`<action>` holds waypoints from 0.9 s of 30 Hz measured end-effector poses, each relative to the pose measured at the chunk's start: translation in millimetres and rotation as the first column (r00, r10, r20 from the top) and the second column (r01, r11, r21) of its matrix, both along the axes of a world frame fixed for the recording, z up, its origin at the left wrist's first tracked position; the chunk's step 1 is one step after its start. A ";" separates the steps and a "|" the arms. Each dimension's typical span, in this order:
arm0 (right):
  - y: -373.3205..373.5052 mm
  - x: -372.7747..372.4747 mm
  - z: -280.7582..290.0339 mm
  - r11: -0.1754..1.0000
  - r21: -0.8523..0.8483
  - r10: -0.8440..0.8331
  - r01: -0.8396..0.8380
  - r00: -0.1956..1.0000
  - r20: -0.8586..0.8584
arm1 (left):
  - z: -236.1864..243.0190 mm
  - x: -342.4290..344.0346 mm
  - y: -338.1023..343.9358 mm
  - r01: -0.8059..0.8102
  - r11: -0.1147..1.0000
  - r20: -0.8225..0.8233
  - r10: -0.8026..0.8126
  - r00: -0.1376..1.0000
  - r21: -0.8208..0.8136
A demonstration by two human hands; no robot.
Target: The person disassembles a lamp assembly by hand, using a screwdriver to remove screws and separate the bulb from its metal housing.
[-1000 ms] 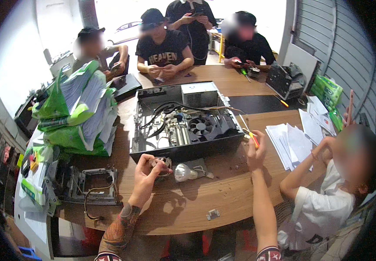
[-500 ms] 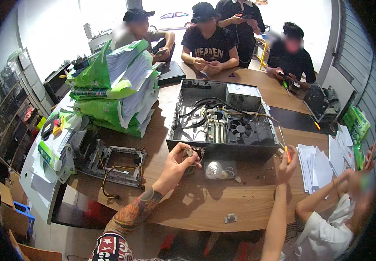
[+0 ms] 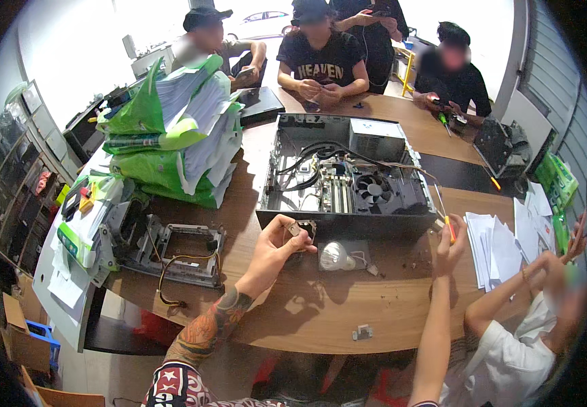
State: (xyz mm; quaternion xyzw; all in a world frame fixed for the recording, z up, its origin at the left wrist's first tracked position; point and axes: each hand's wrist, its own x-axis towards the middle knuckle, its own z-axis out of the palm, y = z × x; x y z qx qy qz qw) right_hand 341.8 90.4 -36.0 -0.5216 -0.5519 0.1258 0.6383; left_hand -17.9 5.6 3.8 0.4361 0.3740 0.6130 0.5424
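My left hand (image 3: 274, 249) pinches a small metal bracket (image 3: 305, 231) between thumb and fingers, just in front of the computer case. My right hand (image 3: 449, 252) grips a screwdriver (image 3: 449, 229) with an orange and yellow handle, its shaft pointing up beside the case's right end. Between my hands, the black desktop computer case (image 3: 348, 222) lies on its side without its cover. A black fan (image 3: 373, 189), bundled cables (image 3: 320, 148) and a silver power supply (image 3: 376, 139) show inside. A white light bulb (image 3: 335, 256) lies on the table near the bracket.
Left of me are a metal drive cage (image 3: 198, 266) with cables and a tall pile of papers in green wrapping (image 3: 164, 139). Loose white papers (image 3: 494, 247) lie at right, near a seated person (image 3: 510, 353). A small metal piece (image 3: 362, 332) lies near the front edge. Several people are across the table.
The bracket in my left hand has turned, so its flat opening shows more. The right hand still holds the screwdriver upright. The whole view has shifted slightly.
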 end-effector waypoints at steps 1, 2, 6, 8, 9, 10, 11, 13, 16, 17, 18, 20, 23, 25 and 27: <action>-0.4 -1.5 -0.3 1.000 0.001 0.011 -0.011 0.999 -0.037 | -1.9 -1.4 -0.1 0.007 1.000 -0.004 -0.007 1.000 0.014; 1.9 0.6 -2.7 0.999 0.046 0.028 -0.026 0.999 -0.035 | -3.2 -0.6 2.0 0.021 0.999 -0.003 -0.020 1.000 0.033; 4.0 8.2 -4.4 0.998 0.029 0.048 -0.047 0.998 -0.034 | -1.6 1.0 2.0 0.026 0.999 -0.006 -0.026 1.000 0.035; 0.8 2.2 1.5 0.998 0.046 0.032 -0.031 0.999 -0.026 | -3.7 -0.6 2.2 0.043 0.997 -0.021 -0.042 0.999 0.060; 0.2 -1.7 3.5 0.998 0.067 0.023 -0.021 1.000 -0.017 | -4.5 -2.5 3.1 0.055 0.995 -0.035 -0.052 0.998 0.088; 1.7 -2.1 0.8 0.998 0.066 0.024 -0.022 0.999 -0.022 | -5.1 -4.2 3.6 0.054 0.995 -0.040 -0.051 0.998 0.087; 1.1 -0.5 -0.5 0.998 0.063 0.024 -0.023 1.000 -0.010 | -6.2 -4.4 3.4 0.066 0.994 -0.028 -0.064 0.998 0.086; 0.6 1.4 -1.7 0.998 0.058 0.023 -0.023 1.000 0.002 | -6.5 -4.1 3.9 0.080 0.993 -0.016 -0.079 0.997 0.083; -2.2 1.3 1.5 0.997 0.069 0.013 -0.013 1.000 0.004 | -6.2 -4.6 3.5 0.098 0.983 0.066 -0.110 0.992 0.157; -1.7 3.4 1.0 0.998 0.059 0.013 -0.014 1.000 0.017 | -6.4 -4.7 3.8 0.100 0.982 0.066 -0.112 0.991 0.158; -1.6 4.9 0.9 0.999 0.048 0.013 -0.015 0.999 0.030 | -6.6 -5.2 3.7 0.091 0.985 0.055 -0.100 0.993 0.145; -2.5 3.0 2.0 0.999 0.047 0.015 -0.016 1.000 0.019 | -9.1 -7.7 3.4 0.080 0.989 0.044 -0.087 0.995 0.128; -2.9 1.0 3.3 0.999 0.037 0.022 -0.022 1.000 -0.001 | -14.9 -11.4 4.1 0.067 0.989 0.036 -0.072 0.997 0.132; -3.4 1.7 3.1 0.999 0.028 0.022 -0.022 1.000 -0.007 | -12.3 -9.7 4.0 0.056 0.993 0.071 -0.063 0.995 0.108; -4.5 0.5 1.8 0.999 0.045 0.023 -0.022 1.000 -0.013 | -9.6 -7.8 3.7 0.057 0.986 0.069 -0.069 0.995 0.157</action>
